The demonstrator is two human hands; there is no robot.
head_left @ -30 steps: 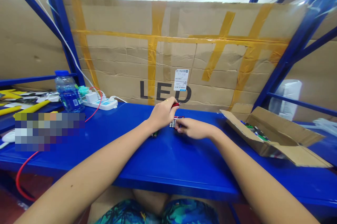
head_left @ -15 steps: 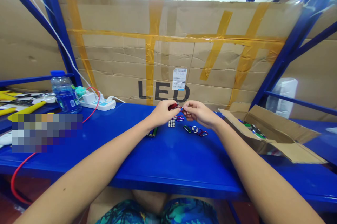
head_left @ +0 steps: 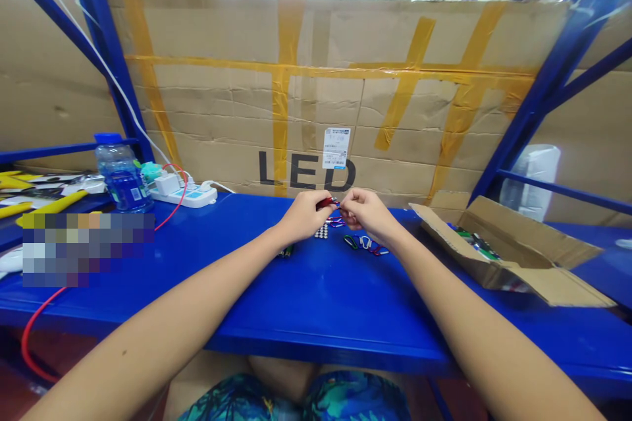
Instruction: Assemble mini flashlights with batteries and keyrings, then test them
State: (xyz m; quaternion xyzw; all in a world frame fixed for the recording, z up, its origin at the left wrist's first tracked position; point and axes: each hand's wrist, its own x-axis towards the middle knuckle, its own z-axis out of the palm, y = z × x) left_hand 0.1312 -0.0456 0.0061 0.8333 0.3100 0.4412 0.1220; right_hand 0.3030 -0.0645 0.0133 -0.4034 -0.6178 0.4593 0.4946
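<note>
Quietly, the left hand curled around a short red stick, up over the blue table. Right beside it, the right hand had its fingers bent in close by the stick's end; that spot was too small for me to tell if they gripped anything. It looked like the step of fixing up that end, so the next move called for a steady left hand and careful fingertips. Under the hands lay little silver bits and a silver clip. Farther right sat a cardboard box.
</note>
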